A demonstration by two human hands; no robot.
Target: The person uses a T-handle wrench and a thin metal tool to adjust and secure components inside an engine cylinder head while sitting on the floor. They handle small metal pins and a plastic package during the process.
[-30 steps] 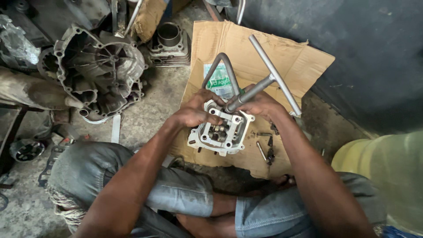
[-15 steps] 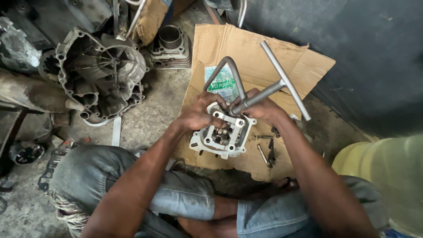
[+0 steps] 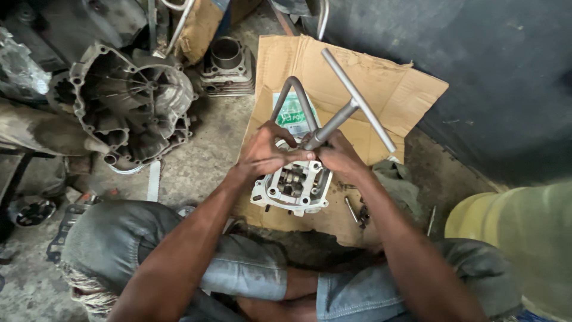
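A small aluminium cylinder head (image 3: 293,187) lies on flattened cardboard (image 3: 381,89) between my knees. My left hand (image 3: 269,152) rests on its top edge, fingers pressed around the lower end of a grey T-handle wrench (image 3: 351,101). My right hand (image 3: 337,156) grips the wrench shaft just above the head. The wrench leans up and away to the right, its crossbar over the cardboard. A bent metal tube loop (image 3: 294,95) stands behind my left hand.
A large grimy gearbox housing (image 3: 128,107) lies at the left on the concrete floor. A finned cylinder barrel (image 3: 226,62) stands behind it. Loose bolts (image 3: 354,210) and a rag (image 3: 396,182) lie right of the head. A dark wall rises at the right.
The wrench has tilted more upright and its crossbar has swung. Both hands stay on the cylinder head and wrench shaft; my left fingers have closed in around the socket end.
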